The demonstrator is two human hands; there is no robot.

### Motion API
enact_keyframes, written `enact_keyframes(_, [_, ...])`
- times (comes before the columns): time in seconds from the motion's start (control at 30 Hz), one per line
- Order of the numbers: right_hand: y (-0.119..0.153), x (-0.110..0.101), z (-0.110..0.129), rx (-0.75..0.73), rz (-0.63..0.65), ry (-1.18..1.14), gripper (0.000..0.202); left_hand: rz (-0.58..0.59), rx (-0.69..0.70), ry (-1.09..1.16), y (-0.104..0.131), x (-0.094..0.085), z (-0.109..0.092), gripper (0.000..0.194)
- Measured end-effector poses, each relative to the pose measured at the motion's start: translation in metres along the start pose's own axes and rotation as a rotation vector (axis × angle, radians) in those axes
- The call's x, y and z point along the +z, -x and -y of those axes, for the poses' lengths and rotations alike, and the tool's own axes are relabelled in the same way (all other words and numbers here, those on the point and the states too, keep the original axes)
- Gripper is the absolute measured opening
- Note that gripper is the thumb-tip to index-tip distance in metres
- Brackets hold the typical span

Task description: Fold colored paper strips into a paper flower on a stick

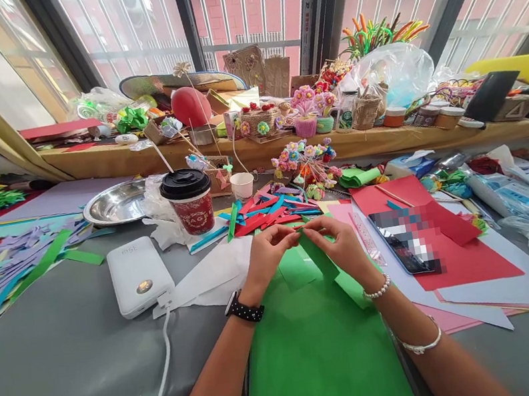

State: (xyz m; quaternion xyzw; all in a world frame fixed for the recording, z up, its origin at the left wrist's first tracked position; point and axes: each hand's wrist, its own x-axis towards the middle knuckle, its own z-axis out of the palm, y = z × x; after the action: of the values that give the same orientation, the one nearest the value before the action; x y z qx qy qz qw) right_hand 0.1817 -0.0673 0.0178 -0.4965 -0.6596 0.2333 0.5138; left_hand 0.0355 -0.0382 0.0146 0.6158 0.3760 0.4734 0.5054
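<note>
Both my hands meet above a large green sheet (323, 364) lying in front of me. My left hand (275, 247) pinches one end of a green paper strip (319, 258) between thumb and fingers. Right beside it, my right hand (335, 240) grips the same strip, which hangs down at a slant. Smaller green paper pieces (296, 268) lie on the sheet under my hands. Just beyond my fingertips is a pile of folded red and blue paper strips (271, 207). The exact fold at my fingertips is too small to make out.
On the left stand a white power bank (140, 276) with a cable, a lidded coffee cup (188, 200) and a metal plate (116, 204). A phone (402, 246) lies on red paper (472, 258) at right. Craft flowers (306, 157) and a paper cup (243, 186) stand behind.
</note>
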Motion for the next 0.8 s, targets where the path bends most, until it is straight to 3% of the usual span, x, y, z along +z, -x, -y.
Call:
enact_keyframes(0.17, [-0.0003, -0.0011, -0.0011, -0.012, 0.008, 0.021, 0.017, -0.073, 0.074, -0.091, 0.0008, 0.0002, 0.001, 0.018])
enact_keyframes(0.33, [-0.0007, -0.0008, -0.0008, -0.055, 0.038, 0.061, 0.017, -0.051, 0.175, -0.19, 0.0025, 0.0015, -0.0009, 0.017])
enact_keyframes(0.43, [-0.0008, -0.0005, 0.0009, -0.028, 0.05, 0.063, 0.018, -0.131, 0.209, -0.255, 0.0026, 0.0001, -0.0008, 0.015])
enact_keyframes(0.53, [-0.0011, -0.0013, 0.0011, -0.002, 0.045, 0.072, 0.019, -0.196, 0.202, -0.223, 0.0017, -0.0021, -0.0001, 0.017])
enact_keyframes(0.7, [-0.0011, -0.0026, -0.0002, -0.048, 0.062, 0.065, 0.018, -0.101, 0.138, -0.171, 0.0003, -0.0026, -0.001, 0.019])
enact_keyframes(0.8, [-0.0015, -0.0025, -0.0008, -0.051, 0.077, 0.083, 0.017, -0.129, 0.134, -0.203, -0.0003, -0.0034, -0.0019, 0.017])
